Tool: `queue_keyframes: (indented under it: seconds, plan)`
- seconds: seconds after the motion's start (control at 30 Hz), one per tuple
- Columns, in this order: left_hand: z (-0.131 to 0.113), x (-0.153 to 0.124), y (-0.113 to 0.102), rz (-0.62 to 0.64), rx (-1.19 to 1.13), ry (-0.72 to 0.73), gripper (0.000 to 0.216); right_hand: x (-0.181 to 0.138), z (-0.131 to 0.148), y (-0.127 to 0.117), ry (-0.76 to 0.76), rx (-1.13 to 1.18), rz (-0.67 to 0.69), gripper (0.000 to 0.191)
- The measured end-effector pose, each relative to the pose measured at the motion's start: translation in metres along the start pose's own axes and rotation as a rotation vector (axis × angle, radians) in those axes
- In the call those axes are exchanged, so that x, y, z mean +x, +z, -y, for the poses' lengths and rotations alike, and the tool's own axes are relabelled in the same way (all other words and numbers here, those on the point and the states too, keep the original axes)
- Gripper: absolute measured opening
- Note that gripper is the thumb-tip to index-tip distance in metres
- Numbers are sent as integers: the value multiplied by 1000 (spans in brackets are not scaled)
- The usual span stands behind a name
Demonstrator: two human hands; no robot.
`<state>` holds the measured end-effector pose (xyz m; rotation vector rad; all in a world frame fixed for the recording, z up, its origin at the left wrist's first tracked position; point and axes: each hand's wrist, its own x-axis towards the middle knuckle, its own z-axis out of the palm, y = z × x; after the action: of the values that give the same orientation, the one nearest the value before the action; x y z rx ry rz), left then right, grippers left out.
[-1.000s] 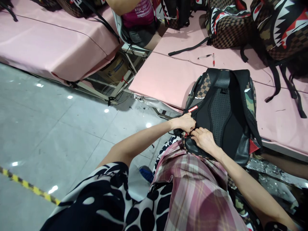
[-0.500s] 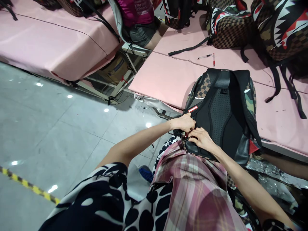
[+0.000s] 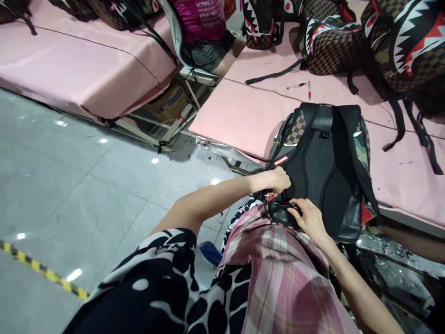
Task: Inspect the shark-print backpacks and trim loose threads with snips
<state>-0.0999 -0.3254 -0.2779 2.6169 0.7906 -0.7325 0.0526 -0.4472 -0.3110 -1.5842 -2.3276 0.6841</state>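
A black backpack (image 3: 319, 162) with brown checked and camouflage sides leans between my lap and the table edge, its padded back and shoulder straps facing up. My left hand (image 3: 280, 181) is closed on the lower part of the left shoulder strap (image 3: 295, 146), just below a small red label (image 3: 281, 160). In my right hand (image 3: 308, 217) is a pair of small dark thread snips (image 3: 285, 204), their thin tips pointing left over the bag's lower left corner. Red triangular patches show at both lower corners. My fingers hide the strap's end.
The pink-covered table (image 3: 229, 111) holds two pens (image 3: 309, 90) and several shark-face backpacks (image 3: 406, 44). Another pink table (image 3: 86, 60) stands left across a gap, where a person (image 3: 205, 28) sits. A co-worker's arm (image 3: 410, 241) reaches in at right.
My right hand has moved right, away from my left hand, and the snips now show plainly. My left hand has shifted slightly right along the strap area.
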Motion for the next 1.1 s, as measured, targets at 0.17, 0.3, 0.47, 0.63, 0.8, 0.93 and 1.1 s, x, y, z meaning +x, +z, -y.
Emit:
queue_keyframes:
  seconds: [0.17,0.3,0.47,0.63,0.8,0.93,1.1]
  plan:
    - [-1,-1,-2,41,42,14,22,1,12,4,-32,-189,-5,27]
    - [-1,-2,-2,55,59,5,23,9,25,12,-40,-336,-12,23]
    - [-2,-2,-4,50,43,6,21,17,35,22,-9,-444,-38,25]
    - [0,-1,-1,35,38,17,22,23,37,19,-40,-488,6,22]
    - [1,0,2,-1,38,28,20,32,42,11,-61,-506,71,17]
    - [1,-1,2,0,64,41,21,34,50,8,46,-472,135,16]
    - [8,-8,8,-76,49,87,21,30,51,1,317,-307,279,18]
